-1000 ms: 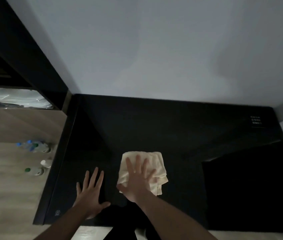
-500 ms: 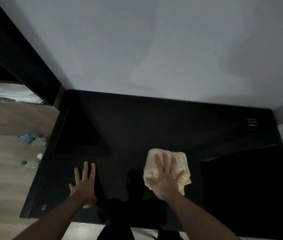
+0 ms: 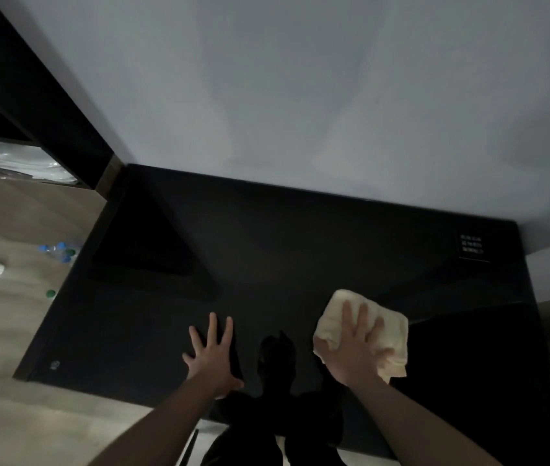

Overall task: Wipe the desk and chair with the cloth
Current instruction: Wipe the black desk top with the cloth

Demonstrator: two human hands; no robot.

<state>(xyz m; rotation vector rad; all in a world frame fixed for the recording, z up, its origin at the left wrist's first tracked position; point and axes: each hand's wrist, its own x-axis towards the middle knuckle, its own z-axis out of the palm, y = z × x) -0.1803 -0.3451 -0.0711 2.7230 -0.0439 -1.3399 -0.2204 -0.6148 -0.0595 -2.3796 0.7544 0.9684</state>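
The right hand (image 3: 356, 348) presses flat, fingers spread, on the cloth (image 3: 361, 331) at 4 o'clock of the desk (image 3: 300, 264); the left hand (image 3: 211, 356) rests open beside. Keep even pressure and overlap the strokes.

Single head-worn view looks steeply down, close over the black desk (image 3: 300, 250)

We saw a dim scene: the black worktop (image 3: 300, 250) swallowed detail, soft shadows mottled the wall (image 3: 300, 95), and edges bent and blurred slightly.
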